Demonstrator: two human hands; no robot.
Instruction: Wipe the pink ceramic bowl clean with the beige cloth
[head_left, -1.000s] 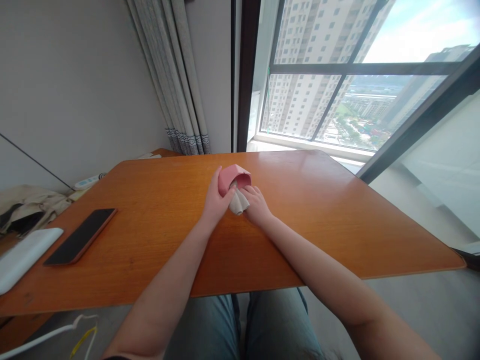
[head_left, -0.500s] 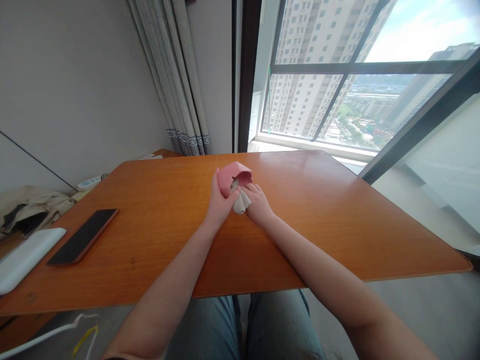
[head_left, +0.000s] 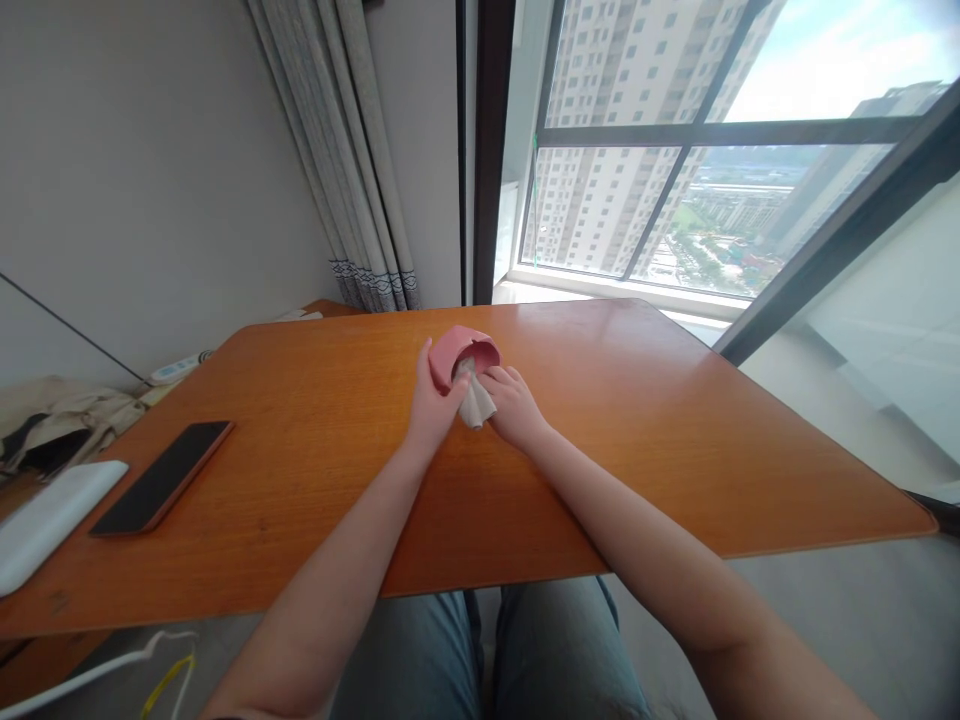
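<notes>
Pink, rounded, hollow vessel (head_left: 454, 345), probably light and stiff, clasped in my left hand (head_left: 435, 398) by its outer wall, likely the best hold; my right hand (head_left: 516, 405), grip unclear, meets soft white cloth (head_left: 476, 406).

Head-worn view, looking forward and down, over table (head_left: 637, 430)

We could pass over the table (head_left: 675, 420) to the right of the cup (head_left: 452, 346) or behind it. Our left hand (head_left: 433, 402) blocks its left side, while our right hand (head_left: 517, 410) and the cloth (head_left: 477, 404) crowd its mouth. Far left of it lies the phone (head_left: 163, 476).
</notes>
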